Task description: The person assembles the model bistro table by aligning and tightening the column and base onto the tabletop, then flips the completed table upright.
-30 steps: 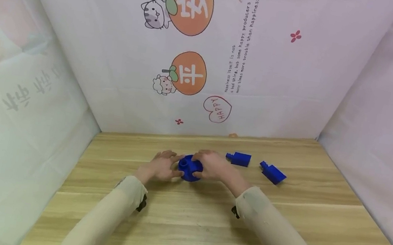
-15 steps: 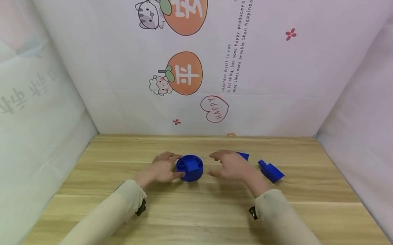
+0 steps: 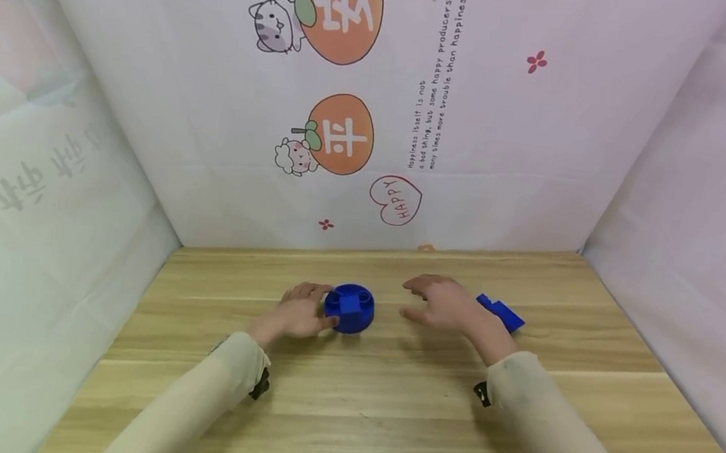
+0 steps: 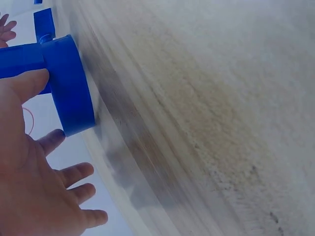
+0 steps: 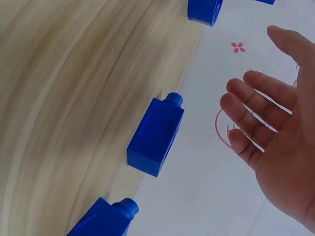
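Right hand [image 3: 442, 307], moved: since the earlier frame it has been carried further to the right, away from the round blue base [image 3: 357, 326]; in the head view, the nearer bottle-shaped block [image 5: 155, 136] is now mostly covered by it.
Sleeves [image 3: 185, 398]: cream-coloured; both are stretched forward over the table [image 3: 363, 433], and a black fitting [image 3: 261, 384] is worn at each wrist.
Left hand [image 3: 296, 317]: the left side of the round blue base is held between thumb and index finger; the other three fingers are extended and spread.
Right fingers [image 5: 270, 89]: loosely bent and apart, nothing is gripped; the hand is held in the air.
Round blue base: seen on the table, between the two hands, touched by the left one only; a square blue block [image 3: 350, 306] is standing upright in its middle, with a round socket at each side.
Bottle-shaped blocks: both are lying on the table, right of the base; the nearer one is shown apart from the hand in the right wrist view, the farther one [image 3: 506, 316] is partly covered by the right wrist.
Back wall [image 3: 485, 135]: hung with white cloth, on which orange fruits and a "HAPPY" heart [image 3: 395, 201] are printed.
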{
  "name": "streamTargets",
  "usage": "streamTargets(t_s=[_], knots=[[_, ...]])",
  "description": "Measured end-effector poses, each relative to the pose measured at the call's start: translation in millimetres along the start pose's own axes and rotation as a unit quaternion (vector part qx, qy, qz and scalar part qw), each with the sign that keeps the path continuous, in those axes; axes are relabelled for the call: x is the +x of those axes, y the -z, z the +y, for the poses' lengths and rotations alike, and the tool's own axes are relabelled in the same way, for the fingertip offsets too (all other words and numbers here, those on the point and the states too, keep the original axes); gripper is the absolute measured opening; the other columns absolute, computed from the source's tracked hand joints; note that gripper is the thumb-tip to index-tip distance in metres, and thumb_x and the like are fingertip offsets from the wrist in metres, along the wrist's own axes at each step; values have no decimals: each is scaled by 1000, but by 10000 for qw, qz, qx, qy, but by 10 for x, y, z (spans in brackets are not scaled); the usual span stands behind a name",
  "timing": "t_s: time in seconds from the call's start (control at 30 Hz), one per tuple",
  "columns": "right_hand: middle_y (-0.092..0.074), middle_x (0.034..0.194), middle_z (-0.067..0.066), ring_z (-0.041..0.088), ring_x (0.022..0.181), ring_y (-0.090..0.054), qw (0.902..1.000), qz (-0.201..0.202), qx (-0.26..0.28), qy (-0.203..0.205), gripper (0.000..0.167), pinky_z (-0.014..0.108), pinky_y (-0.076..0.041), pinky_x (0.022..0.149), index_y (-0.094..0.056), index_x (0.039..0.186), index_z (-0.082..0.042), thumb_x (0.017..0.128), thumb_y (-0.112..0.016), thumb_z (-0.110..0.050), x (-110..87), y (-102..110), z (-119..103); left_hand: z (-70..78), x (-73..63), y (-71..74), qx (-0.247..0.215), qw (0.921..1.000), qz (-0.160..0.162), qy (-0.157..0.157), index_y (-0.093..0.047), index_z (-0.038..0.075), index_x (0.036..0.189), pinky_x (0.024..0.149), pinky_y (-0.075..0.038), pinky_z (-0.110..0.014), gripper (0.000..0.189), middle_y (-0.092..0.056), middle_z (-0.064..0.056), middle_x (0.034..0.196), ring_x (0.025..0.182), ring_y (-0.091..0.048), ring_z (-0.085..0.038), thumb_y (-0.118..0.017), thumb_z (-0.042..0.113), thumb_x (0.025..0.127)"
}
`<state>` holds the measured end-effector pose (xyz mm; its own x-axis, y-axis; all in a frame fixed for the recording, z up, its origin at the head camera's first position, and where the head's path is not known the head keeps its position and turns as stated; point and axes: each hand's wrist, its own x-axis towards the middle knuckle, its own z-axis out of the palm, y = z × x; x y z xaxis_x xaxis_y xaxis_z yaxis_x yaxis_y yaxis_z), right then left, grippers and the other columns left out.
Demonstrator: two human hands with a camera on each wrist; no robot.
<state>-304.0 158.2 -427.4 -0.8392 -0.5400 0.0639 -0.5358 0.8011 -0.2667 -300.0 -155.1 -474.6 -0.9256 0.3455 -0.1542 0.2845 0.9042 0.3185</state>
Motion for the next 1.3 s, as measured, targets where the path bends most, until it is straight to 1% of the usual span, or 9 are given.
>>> streamTargets(t_s=[0.13,0.23,0.33,0.47,0.7,0.83,0.93,1.1,1.3], knots=[[-68,126,10,28,117,-64,10000,77,-23,-21,54,50,-48,103,-60,135,-8,94,-65,-43,-44,27,45,36,-18,29,-23,9999,-128,2,-25,18,159,122,-12,-63,71,-26,-21,162,152,-19,-41,-52,48,100],[-66,132,11,31,123,-61,10000,43,-74,-43,52,52,-46,107,-61,135,-9,96,-64,-42,-74,22,91,42,-24,38,-34,9999,-144,5,-23,19,160,122,-12,-63,69,-26,-22,162,152,-19,-42,-50,45,101],[-63,137,11,33,128,-58,9999,41,-44,-84,49,53,-44,109,-61,136,-10,96,-64,-39,-108,13,142,33,-32,31,-108,9999,-25,117,-25,19,159,122,-14,-62,71,-28,-19,161,151,-21,-41,-51,49,100],[-63,136,13,34,127,-58,9997,106,-36,-223,49,54,-44,109,-61,136,-10,96,-65,-37,-152,-13,218,12,-28,12,-186,9995,28,244,-28,21,157,121,-13,-64,71,-29,-19,161,151,-20,-42,-51,54,99],[-66,130,15,36,125,-59,9994,84,-114,-328,49,56,-44,108,-60,136,-8,96,-66,-35,-213,-25,319,-4,-10,7,-82,9999,-12,122,-25,23,159,121,-16,-62,64,-29,-19,161,151,-22,-41,-44,48,104],[-68,125,14,36,121,-62,9991,83,-138,-382,48,56,-45,106,-60,136,-8,95,-66,-33,-244,-33,361,-2,-1,-8,-101,9998,73,142,-28,21,158,121,-17,-62,74,-32,-16,160,151,-23,-39,-54,54,96],[-69,124,14,35,120,-62,9989,133,-137,-431,48,55,-46,105,-61,135,-8,95,-67,-32,-262,-38,377,17,0,-27,-68,9997,104,232,-29,21,157,122,-13,-63,88,-31,-15,160,151,-22,-39,-57,67,88],[-70,121,14,34,115,-64,9991,189,-121,-358,47,54,-48,102,-61,134,-7,95,-68,-32,-272,-38,378,91,-5,-69,243,9983,262,453,-30,20,156,123,-13,-62,106,-33,-14,160,151,-23,-39,-44,90,77],[-70,122,14,35,116,-64,9992,202,-143,-328,48,54,-48,103,-62,133,-8,95,-67,-35,-285,-50,384,164,7,-147,607,9943,503,714,-30,21,155,122,-18,-61,112,-38,-14,156,148,-27,-39,-36,97,73]])
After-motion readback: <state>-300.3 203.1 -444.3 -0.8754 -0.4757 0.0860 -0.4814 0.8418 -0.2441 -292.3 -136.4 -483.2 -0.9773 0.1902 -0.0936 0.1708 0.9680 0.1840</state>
